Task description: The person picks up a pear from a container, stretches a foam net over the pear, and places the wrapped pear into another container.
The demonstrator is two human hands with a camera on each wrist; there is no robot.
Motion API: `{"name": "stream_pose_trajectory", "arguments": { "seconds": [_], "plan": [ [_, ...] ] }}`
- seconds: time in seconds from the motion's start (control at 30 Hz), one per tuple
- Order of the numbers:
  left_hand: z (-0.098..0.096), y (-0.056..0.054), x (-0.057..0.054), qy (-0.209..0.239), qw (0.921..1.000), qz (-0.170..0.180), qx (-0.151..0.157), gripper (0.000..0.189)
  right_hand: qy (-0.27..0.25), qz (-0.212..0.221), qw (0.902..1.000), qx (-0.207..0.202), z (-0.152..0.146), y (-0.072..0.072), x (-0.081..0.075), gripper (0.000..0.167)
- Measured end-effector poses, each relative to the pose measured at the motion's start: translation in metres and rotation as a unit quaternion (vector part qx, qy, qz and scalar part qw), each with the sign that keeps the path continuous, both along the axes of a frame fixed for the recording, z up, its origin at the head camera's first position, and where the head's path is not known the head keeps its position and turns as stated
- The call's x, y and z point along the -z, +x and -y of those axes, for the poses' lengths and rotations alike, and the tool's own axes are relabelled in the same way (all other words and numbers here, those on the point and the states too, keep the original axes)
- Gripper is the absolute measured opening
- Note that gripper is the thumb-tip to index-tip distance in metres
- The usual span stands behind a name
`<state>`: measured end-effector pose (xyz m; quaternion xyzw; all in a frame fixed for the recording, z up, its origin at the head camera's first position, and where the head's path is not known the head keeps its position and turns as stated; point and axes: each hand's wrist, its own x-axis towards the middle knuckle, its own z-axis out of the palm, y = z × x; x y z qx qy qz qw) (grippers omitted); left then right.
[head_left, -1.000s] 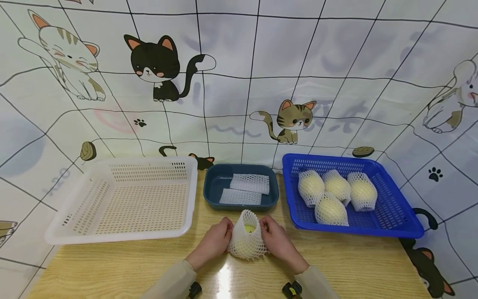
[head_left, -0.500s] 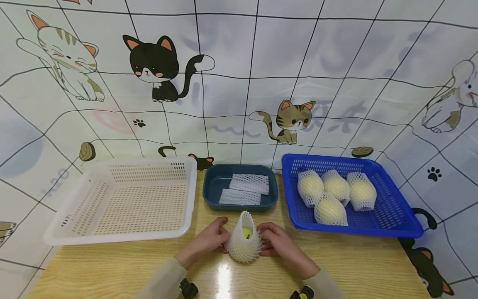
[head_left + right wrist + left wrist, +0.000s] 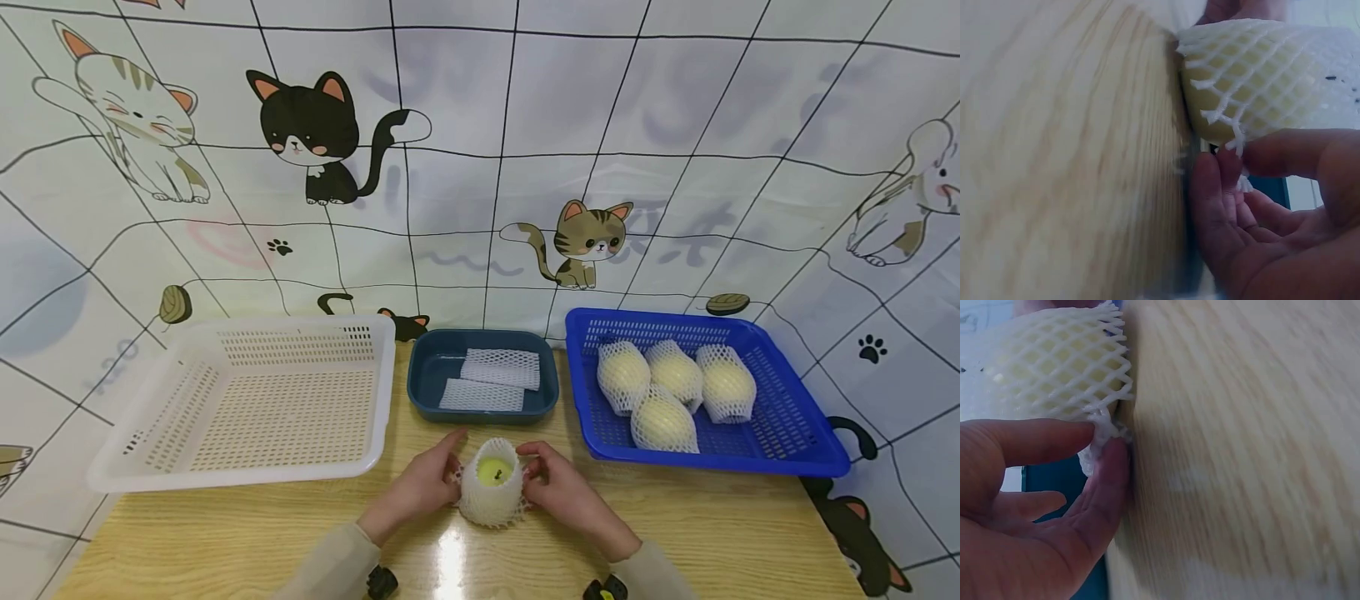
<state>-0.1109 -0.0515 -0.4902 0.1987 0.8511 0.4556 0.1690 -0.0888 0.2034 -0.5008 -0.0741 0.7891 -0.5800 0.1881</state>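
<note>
A pale yellow-green fruit (image 3: 492, 471) with a dark stem stands on the wooden table inside a white foam net sleeve (image 3: 491, 504). The sleeve's top gapes around the stem end. My left hand (image 3: 423, 485) is at its left side; in the left wrist view, thumb and fingers pinch the bunched lower edge of the net (image 3: 1102, 428). Opposite, my right hand (image 3: 566, 492) pinches the frayed lower edge of the net (image 3: 1235, 134) between thumb and fingers, as the right wrist view shows. Bare fruit shows below the mesh on that side.
Behind the hands stands a dark teal tray (image 3: 416, 392) with two flat foam net sleeves (image 3: 483, 396). On the right, a blue basket (image 3: 795, 454) holds several netted fruits (image 3: 726, 385). A white basket (image 3: 247, 477) sits to the left. A cat-printed sheet (image 3: 465, 192) hangs behind.
The net's tall top has come down and opened wider, so more of the fruit's top and stem shows. Both hands have shifted slightly and changed their hold low on the net.
</note>
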Motion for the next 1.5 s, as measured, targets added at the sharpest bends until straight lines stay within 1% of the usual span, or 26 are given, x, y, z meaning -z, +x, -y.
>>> {"name": "stream_pose_trajectory", "arguments": {
  "seconds": [0.1,0.2,0.3,0.4,0.6,0.77,0.9,1.03,1.17,1.23,1.33,1.4,1.47,1.5],
  "plan": [
    [-0.003,0.001,0.0,-0.034,0.9983,-0.048,0.001,0.082,0.064,-0.041,0.9971,-0.007,0.002,-0.001,-0.001,0.054],
    [-0.004,0.003,0.0,-0.054,0.9959,-0.072,-0.009,0.081,0.095,-0.051,0.9941,-0.009,0.003,-0.002,-0.002,0.055],
    [-0.005,0.004,-0.001,-0.067,0.9947,-0.075,-0.021,0.08,0.114,-0.051,0.9921,-0.012,0.004,-0.003,-0.003,0.054],
    [-0.006,0.006,-0.001,-0.077,0.9933,-0.082,-0.026,0.08,0.136,-0.06,0.9887,-0.017,0.004,-0.003,-0.004,0.054],
    [-0.006,0.007,0.0,-0.094,0.9892,-0.109,-0.026,0.078,0.184,-0.086,0.9788,-0.025,0.006,-0.003,-0.006,0.052],
    [-0.005,0.007,0.003,-0.102,0.9883,-0.111,-0.024,0.077,0.2,-0.105,0.9737,-0.032,0.007,-0.001,-0.008,0.049],
    [-0.004,0.007,0.003,-0.109,0.9876,-0.111,-0.017,0.074,0.199,-0.107,0.9735,-0.037,0.007,-0.002,-0.008,0.046],
    [0.001,0.009,-0.001,-0.115,0.9868,-0.114,-0.009,0.069,0.19,-0.108,0.9749,-0.04,0.003,-0.002,-0.008,0.043],
    [0.006,0.009,-0.004,-0.101,0.9869,-0.126,0.0,0.067,0.18,-0.116,0.9756,-0.046,-0.004,-0.001,-0.012,0.042],
    [0.009,0.009,-0.005,-0.084,0.9883,-0.127,0.009,0.069,0.172,-0.117,0.977,-0.05,-0.007,0.0,-0.015,0.042],
    [0.012,0.007,-0.008,-0.053,0.9925,-0.103,0.038,0.075,0.148,-0.118,0.9802,-0.058,-0.012,0.001,-0.016,0.043],
    [0.014,0.007,-0.011,-0.027,0.9952,-0.072,0.06,0.081,0.114,-0.112,0.9851,-0.064,-0.016,0.002,-0.016,0.046],
    [0.015,0.007,-0.013,-0.006,0.996,-0.043,0.079,0.088,0.079,-0.109,0.9882,-0.072,-0.018,0.003,-0.016,0.052],
    [0.015,0.007,-0.014,0.003,0.9957,-0.035,0.086,0.091,0.062,-0.108,0.9894,-0.075,-0.018,0.003,-0.016,0.057]
  ]
}}
